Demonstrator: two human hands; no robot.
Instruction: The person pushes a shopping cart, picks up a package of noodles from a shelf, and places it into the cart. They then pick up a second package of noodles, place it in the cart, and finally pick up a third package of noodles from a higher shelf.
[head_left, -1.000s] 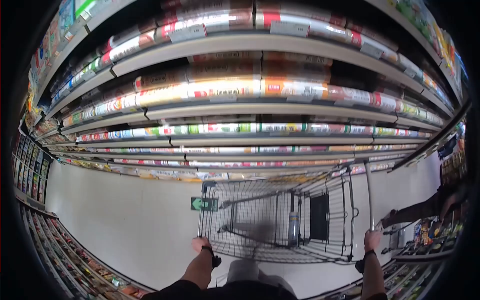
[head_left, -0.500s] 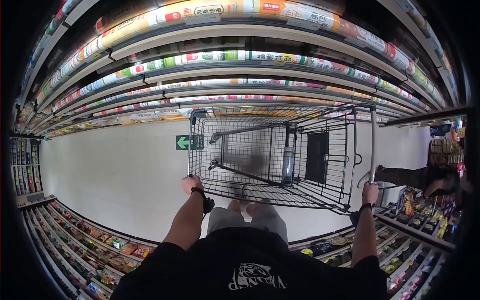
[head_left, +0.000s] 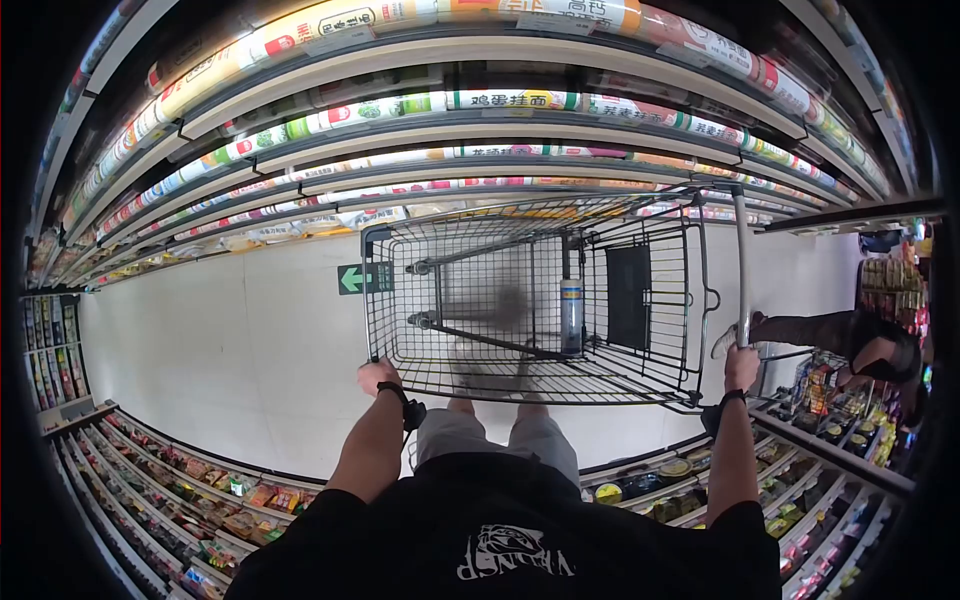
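Observation:
A wire shopping cart (head_left: 480, 374) stands crosswise before me, with its handle at the right. My left hand (head_left: 377, 376) is closed around the near corner of its left end rim. At the other end, my right hand (head_left: 741, 368) wraps the near end of the cart handle (head_left: 742, 270). Inside the basket lies a clear, tube-shaped package with a blue label (head_left: 570, 318). A black panel (head_left: 628, 298) fills part of the cart's right end. Both wrists wear dark bands.
Beyond the cart, shelves (head_left: 400, 165) hold rows of packaged dried noodles. Low shelves with packets (head_left: 230, 480) run behind me on both sides. Another person's leg (head_left: 800, 330) is close to the handle at right. A green arrow sign (head_left: 352, 280) marks the pale floor (head_left: 220, 350).
The cart has turned slightly and shifted a little left in view, both hands still gripping it. The noodle shelves have slid left, and the other person's leg has moved slightly.

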